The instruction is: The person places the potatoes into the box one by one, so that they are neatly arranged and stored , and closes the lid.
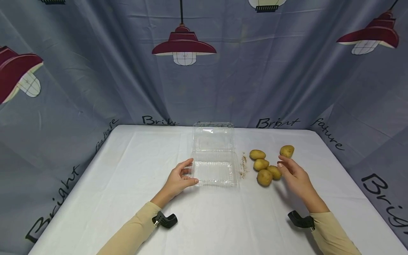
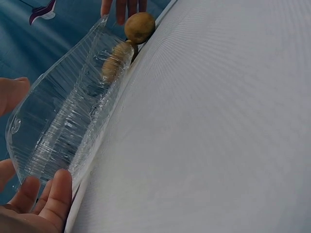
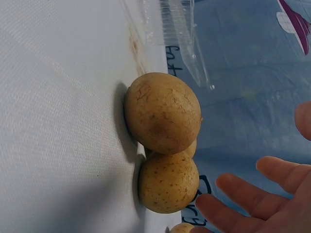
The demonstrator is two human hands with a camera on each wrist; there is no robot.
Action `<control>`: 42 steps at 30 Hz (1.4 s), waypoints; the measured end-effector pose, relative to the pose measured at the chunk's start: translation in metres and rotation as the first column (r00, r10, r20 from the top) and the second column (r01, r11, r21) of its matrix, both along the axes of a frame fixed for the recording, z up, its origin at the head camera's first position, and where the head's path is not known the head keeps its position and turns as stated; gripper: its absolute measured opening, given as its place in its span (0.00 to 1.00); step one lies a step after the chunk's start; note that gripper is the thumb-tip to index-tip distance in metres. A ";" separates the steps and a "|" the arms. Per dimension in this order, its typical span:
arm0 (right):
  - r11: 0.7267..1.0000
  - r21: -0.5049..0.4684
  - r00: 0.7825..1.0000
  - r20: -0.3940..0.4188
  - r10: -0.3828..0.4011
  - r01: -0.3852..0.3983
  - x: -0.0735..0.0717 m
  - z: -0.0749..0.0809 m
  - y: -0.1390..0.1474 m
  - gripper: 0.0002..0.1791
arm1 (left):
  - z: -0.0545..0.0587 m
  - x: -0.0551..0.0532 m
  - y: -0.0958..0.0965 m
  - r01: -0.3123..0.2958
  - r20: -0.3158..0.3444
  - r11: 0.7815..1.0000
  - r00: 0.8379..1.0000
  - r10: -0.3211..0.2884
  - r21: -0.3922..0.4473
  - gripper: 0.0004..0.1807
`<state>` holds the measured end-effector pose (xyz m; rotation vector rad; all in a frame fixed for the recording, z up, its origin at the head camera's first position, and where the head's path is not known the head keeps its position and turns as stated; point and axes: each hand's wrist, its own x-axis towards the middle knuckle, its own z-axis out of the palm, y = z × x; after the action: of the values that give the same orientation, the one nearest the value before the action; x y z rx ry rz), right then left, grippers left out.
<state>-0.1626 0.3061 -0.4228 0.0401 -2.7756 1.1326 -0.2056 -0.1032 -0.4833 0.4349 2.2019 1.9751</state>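
A clear plastic clamshell box [image 1: 214, 170] lies on the white table with its lid folded back. My left hand [image 1: 176, 180] is at the box's left side, thumb by the front corner and fingers spread along the edge. In the left wrist view its fingertips [image 2: 59, 191] are right at the box's end wall. My right hand [image 1: 296, 177] is held beside the potatoes with fingers apart and nothing between them. Several potatoes are grouped right of the box, among them a large front potato [image 1: 264, 177]. One single potato [image 1: 287, 151] lies farther back, just beyond the right fingertips.
A brown smear of dirt [image 1: 243, 165] marks the white tablecloth [image 1: 143, 156] between box and potatoes. A blue-grey curtain [image 1: 223, 78] printed with red lamps and lettering stands around the back and sides of the table.
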 end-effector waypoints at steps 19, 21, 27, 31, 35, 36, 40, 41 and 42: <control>1.000 -0.013 1.000 0.017 -0.005 0.005 -0.001 -0.002 0.002 0.32 | 0.000 0.001 0.002 -0.047 0.000 0.999 0.999 0.047 -0.014 0.43; 1.000 -0.014 0.999 0.032 -0.014 0.014 -0.002 -0.002 0.003 0.33 | 0.000 0.002 0.002 -0.044 -0.001 0.999 0.999 0.044 -0.009 0.43; 0.998 -0.016 0.996 0.066 -0.052 0.053 -0.004 -0.006 0.007 0.34 | -0.002 0.002 0.001 -0.027 -0.015 1.000 1.000 0.027 0.011 0.43; 0.996 -0.042 0.991 0.112 -0.077 0.082 -0.007 -0.009 0.011 0.35 | -0.003 0.001 0.000 -0.018 -0.021 1.000 1.000 0.018 0.019 0.43; 0.983 -0.142 0.976 0.202 -0.085 0.116 -0.010 -0.013 0.014 0.37 | -0.004 0.000 0.000 -0.025 -0.008 0.999 1.000 0.025 0.027 0.43; 0.978 -0.169 0.971 0.224 -0.084 0.123 -0.011 -0.014 0.015 0.37 | -0.004 0.000 0.000 -0.026 -0.005 0.999 1.000 0.026 0.028 0.43; 0.960 -0.232 0.953 0.291 -0.087 0.159 -0.013 -0.017 0.018 0.37 | -0.003 0.000 0.000 -0.019 -0.001 1.000 1.000 0.019 0.025 0.43; 0.957 -0.238 0.950 0.300 -0.088 0.164 -0.014 -0.018 0.019 0.37 | -0.003 0.000 0.000 -0.015 -0.001 1.000 1.000 0.015 0.021 0.43; 0.956 -0.243 0.948 0.307 -0.088 0.168 -0.014 -0.019 0.020 0.37 | -0.003 0.000 0.001 -0.011 -0.002 1.000 1.000 0.011 0.019 0.43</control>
<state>-0.1766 0.3257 -0.4416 -0.3634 -2.7852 1.5780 -0.2057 -0.1027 -0.4859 0.4285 2.1940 2.0034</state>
